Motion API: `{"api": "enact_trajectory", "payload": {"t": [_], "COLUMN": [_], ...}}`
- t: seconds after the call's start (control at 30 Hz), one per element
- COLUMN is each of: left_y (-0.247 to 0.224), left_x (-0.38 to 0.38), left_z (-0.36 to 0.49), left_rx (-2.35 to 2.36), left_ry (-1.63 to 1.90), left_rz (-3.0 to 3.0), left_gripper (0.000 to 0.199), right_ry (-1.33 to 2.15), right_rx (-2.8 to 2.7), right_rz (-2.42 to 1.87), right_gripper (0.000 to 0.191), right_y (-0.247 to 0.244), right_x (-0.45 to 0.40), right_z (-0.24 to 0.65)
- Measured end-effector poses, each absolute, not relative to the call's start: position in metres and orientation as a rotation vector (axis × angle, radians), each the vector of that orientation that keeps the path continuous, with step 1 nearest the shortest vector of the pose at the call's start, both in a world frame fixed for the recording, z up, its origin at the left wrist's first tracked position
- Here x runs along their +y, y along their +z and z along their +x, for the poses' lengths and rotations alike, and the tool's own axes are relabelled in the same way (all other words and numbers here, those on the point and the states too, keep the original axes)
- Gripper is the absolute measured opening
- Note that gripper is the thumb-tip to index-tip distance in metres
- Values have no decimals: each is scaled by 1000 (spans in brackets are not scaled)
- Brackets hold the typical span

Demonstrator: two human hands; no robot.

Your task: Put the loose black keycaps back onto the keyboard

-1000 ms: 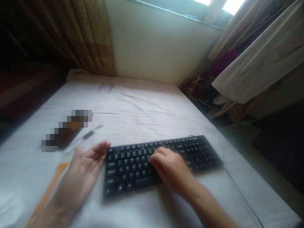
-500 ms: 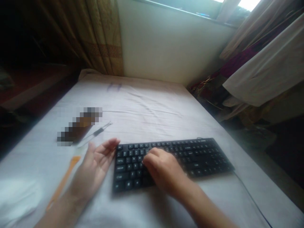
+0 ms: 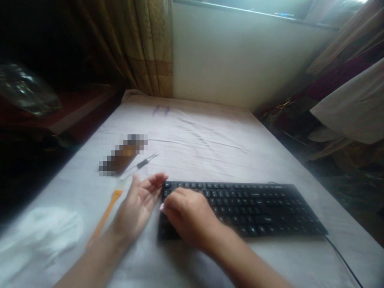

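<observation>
A black keyboard [image 3: 243, 208] lies on the pale bedsheet, its cable leaving the right end. My left hand [image 3: 138, 208] is open beside the keyboard's left edge, palm facing it, fingertips at the far left corner. Over the left-hand keys, my right hand [image 3: 189, 216] has its fingers pinched together. A small pale bit shows at the fingertips, too blurred to name, and the keys beneath are hidden. Left of my left hand lies an orange-handled tool [image 3: 105, 218] with a flared end. Beyond it rests a thin wire tool [image 3: 142, 163] with a dark middle.
A pixelated brown object [image 3: 124, 156] lies farther left on the sheet [image 3: 192, 140]. Crumpled white cloth [image 3: 45, 236] is at the near left. A wall and curtain [image 3: 150, 52] stand behind; fabric [image 3: 351, 104] hangs at the right.
My right hand has moved left along the keyboard to its left end, still pinched. My left hand keeps its place by the corner. The view has turned left, shifting everything rightward.
</observation>
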State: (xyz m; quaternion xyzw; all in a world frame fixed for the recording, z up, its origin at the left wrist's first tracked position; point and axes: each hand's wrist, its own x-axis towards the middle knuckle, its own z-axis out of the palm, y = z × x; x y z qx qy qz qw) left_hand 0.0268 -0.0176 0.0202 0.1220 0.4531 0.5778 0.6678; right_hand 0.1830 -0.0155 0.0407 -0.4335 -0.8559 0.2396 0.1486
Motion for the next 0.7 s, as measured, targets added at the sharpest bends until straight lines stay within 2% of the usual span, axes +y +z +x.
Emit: {"api": "enact_trajectory", "payload": {"t": [0.23,0.7], "left_y": [20,21], "left_x": [-18,-18], "left_z": [27,29], "left_rx": [996,1016], "left_ry": [1306,1320], "left_rz": [260,233], "left_gripper": [62,65], "right_ry": [637,640], "right_rx": [-2463,-2431], "right_rz": [-1468,-1565], "right_gripper": [11,9], "right_y": [42,49], "right_x": [-14,-14], "right_z": [185,206]}}
